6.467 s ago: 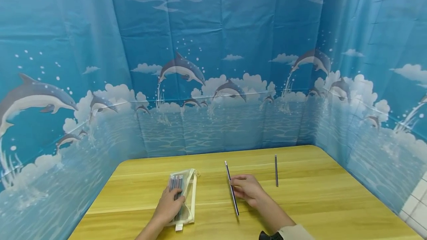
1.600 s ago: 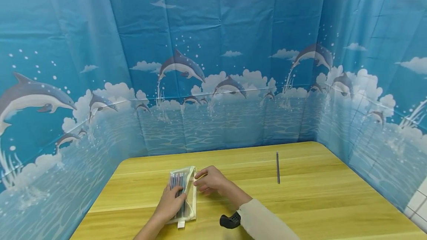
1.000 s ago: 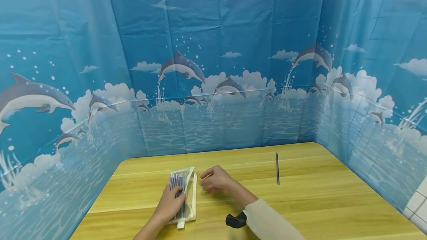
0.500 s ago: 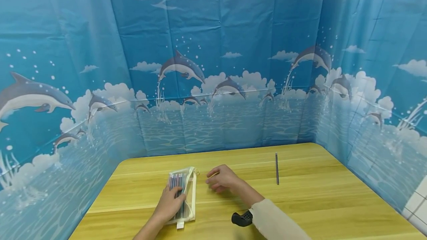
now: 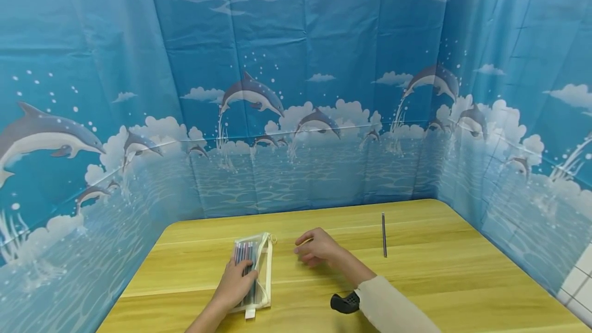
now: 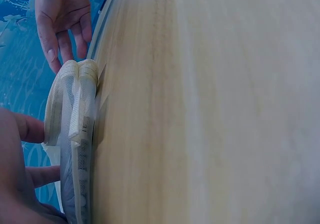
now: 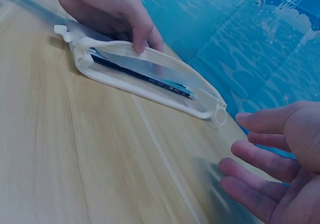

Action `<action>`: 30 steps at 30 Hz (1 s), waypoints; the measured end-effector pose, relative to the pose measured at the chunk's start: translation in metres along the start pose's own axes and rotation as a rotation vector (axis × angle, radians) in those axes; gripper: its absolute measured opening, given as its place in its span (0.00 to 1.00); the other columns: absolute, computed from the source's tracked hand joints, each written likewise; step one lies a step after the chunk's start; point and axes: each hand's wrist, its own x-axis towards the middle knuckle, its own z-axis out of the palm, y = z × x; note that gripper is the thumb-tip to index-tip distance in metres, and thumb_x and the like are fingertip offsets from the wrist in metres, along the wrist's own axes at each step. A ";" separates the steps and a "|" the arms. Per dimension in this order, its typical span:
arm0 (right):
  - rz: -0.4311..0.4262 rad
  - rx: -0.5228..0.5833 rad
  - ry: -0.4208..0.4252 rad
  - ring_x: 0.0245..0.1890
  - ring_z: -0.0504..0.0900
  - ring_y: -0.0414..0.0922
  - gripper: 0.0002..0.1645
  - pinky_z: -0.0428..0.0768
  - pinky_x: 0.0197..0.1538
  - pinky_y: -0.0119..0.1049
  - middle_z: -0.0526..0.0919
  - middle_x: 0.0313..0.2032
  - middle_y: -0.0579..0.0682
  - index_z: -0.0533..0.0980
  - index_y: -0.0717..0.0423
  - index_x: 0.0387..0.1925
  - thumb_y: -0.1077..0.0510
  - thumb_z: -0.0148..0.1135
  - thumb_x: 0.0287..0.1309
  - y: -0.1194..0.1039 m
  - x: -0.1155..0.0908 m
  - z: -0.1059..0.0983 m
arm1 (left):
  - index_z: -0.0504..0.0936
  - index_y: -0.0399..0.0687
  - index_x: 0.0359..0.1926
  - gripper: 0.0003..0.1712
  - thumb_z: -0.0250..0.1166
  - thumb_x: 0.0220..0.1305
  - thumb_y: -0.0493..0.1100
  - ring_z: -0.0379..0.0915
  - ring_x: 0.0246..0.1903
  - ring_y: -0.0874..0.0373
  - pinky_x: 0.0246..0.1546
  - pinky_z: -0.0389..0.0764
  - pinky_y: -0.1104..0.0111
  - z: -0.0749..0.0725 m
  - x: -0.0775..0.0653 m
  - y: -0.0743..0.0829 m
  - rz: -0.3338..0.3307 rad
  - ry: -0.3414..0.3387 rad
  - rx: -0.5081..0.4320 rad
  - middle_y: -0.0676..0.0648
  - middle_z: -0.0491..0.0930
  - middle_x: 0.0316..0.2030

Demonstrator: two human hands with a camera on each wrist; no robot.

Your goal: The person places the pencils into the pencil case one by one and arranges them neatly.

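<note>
A translucent zippered pencil pouch (image 5: 269, 271) with a pale trim lies on the table, several dark pencils (image 7: 137, 75) inside it. My left hand (image 5: 235, 282) holds the pouch from its left side; the right wrist view shows the thumb at the rim of the gaping mouth (image 7: 125, 87). To the right of the pouch, my right hand (image 5: 319, 248) hovers over the table, fingers loosely bent and holding nothing. One dark pencil (image 5: 384, 235) lies alone farther right. In the left wrist view, the pouch (image 6: 80, 134) appears edge-on beside the left fingers.
The yellow wood-grain table (image 5: 444, 281) has rounded far corners. A blue dolphin-print curtain (image 5: 305, 173) hangs behind it and along both sides. A black device (image 5: 344, 303) sits at the right wrist, by a pale sleeve (image 5: 393, 307).
Earlier the right hand carried a pencil beside the pouch. It then reached the pouch mouth and has since drawn back rightward without the pencil. The left hand stays on the pouch.
</note>
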 end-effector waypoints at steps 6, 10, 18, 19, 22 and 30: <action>0.005 0.000 0.009 0.41 0.88 0.59 0.23 0.88 0.39 0.51 0.87 0.42 0.57 0.80 0.68 0.55 0.62 0.72 0.61 0.004 -0.003 -0.010 | 0.79 0.36 0.64 0.30 0.60 0.67 0.49 0.45 0.72 0.19 0.64 0.57 0.28 0.000 0.000 0.000 -0.013 -0.005 -0.002 0.18 0.47 0.74; 0.011 0.002 0.012 0.41 0.88 0.59 0.21 0.88 0.39 0.51 0.87 0.42 0.60 0.80 0.67 0.55 0.62 0.71 0.63 0.005 -0.005 -0.018 | 0.78 0.35 0.64 0.30 0.60 0.67 0.49 0.45 0.72 0.19 0.64 0.58 0.28 0.000 0.000 -0.001 -0.015 -0.006 -0.001 0.18 0.47 0.74; 0.014 -0.001 0.022 0.41 0.88 0.59 0.24 0.88 0.40 0.50 0.87 0.43 0.60 0.78 0.70 0.57 0.62 0.70 0.63 0.010 -0.010 -0.037 | 0.78 0.36 0.64 0.30 0.60 0.66 0.49 0.45 0.71 0.19 0.63 0.58 0.28 0.001 0.002 -0.001 -0.014 -0.006 0.002 0.18 0.47 0.74; 0.013 -0.007 0.024 0.41 0.88 0.58 0.24 0.88 0.40 0.50 0.87 0.43 0.60 0.78 0.71 0.57 0.62 0.71 0.63 0.011 -0.010 -0.040 | 0.78 0.36 0.64 0.30 0.60 0.66 0.49 0.46 0.71 0.19 0.63 0.59 0.28 0.001 0.002 -0.001 -0.013 -0.007 0.000 0.18 0.48 0.74; 0.020 -0.005 0.033 0.41 0.88 0.58 0.25 0.87 0.41 0.51 0.87 0.42 0.59 0.78 0.71 0.58 0.62 0.71 0.62 0.013 -0.012 -0.047 | 0.79 0.35 0.64 0.30 0.60 0.66 0.49 0.47 0.71 0.19 0.62 0.61 0.29 0.001 0.002 -0.001 -0.009 -0.010 -0.006 0.17 0.48 0.73; 0.031 0.010 0.080 0.44 0.87 0.60 0.21 0.87 0.43 0.52 0.84 0.48 0.58 0.80 0.67 0.55 0.61 0.71 0.64 0.016 -0.015 -0.067 | 0.79 0.34 0.63 0.30 0.60 0.66 0.48 0.47 0.71 0.19 0.62 0.62 0.29 0.001 0.002 -0.002 -0.014 -0.010 -0.004 0.17 0.48 0.73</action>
